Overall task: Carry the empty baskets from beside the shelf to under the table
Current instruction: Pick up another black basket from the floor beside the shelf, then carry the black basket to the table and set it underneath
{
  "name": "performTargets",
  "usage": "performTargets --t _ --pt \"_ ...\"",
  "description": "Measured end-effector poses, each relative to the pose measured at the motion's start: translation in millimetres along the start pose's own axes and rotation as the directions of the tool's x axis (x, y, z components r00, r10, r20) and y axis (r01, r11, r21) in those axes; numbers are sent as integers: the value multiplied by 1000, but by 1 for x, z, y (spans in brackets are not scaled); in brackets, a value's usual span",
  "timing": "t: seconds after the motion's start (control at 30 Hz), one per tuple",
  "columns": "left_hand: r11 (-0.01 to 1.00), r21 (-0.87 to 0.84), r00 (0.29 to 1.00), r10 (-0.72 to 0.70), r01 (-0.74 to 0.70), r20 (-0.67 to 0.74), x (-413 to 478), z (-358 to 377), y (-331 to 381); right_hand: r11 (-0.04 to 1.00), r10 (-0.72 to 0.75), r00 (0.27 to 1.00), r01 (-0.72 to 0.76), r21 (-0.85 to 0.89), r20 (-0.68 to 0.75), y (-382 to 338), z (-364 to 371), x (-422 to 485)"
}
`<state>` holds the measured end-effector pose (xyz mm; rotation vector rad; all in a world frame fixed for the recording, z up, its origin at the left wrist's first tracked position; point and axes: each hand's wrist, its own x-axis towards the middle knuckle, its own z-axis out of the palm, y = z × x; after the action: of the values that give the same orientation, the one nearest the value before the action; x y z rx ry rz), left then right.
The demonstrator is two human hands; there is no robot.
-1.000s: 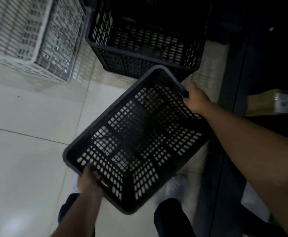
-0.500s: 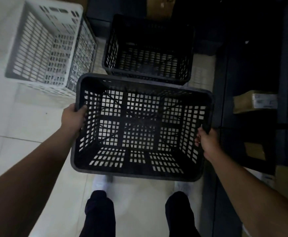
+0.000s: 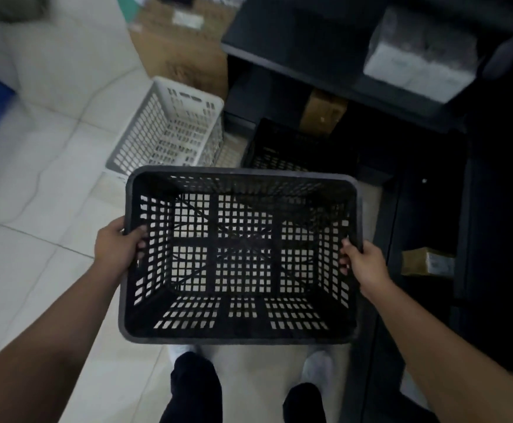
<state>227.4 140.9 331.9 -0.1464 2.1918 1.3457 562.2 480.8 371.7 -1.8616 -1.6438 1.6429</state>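
I hold an empty black basket (image 3: 240,337) level in front of me, above the floor and my feet. My left hand (image 3: 116,247) grips its left rim, fingers curled inside. On the opposite rim my right hand (image 3: 363,264) is closed the same way. Behind it on the floor stand an empty white basket (image 3: 170,129) and another black basket (image 3: 282,148), the latter close to the dark shelf (image 3: 356,83) and partly hidden by the held one.
The dark shelf runs along the right side, holding a white wrapped package (image 3: 417,62) and small cardboard boxes (image 3: 427,264). A large cardboard box (image 3: 185,47) stands at the back by the white wall. Pale floor tiles (image 3: 35,209) spread to the left.
The basket went from tilted, gripped at opposite corners, to level, gripped at both side rims. It has risen and the view has lifted, showing more of the shelf and the wall.
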Motion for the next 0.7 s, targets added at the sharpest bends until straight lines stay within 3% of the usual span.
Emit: performTargets --t 0.13,0.23,0.43,0.53,0.7 --pt "999 -48 999 18 -19 -28 -26 -97 36 993 -72 995 78 -92 69 -78 35 -56" --pt "996 11 993 92 -92 -68 -53 -166 65 956 -182 975 206 -208 127 -132 70 -95" --pt "984 165 936 114 -61 -334 -107 -286 99 800 -373 858 490 -347 352 -220 167 -144" --pt "998 63 866 33 -1 -498 -142 -334 96 706 -417 766 612 -356 489 -254 223 -160" --pt "981 -192 712 -145 14 -687 -223 -394 74 589 -478 521 787 -181 707 -300 307 -219"
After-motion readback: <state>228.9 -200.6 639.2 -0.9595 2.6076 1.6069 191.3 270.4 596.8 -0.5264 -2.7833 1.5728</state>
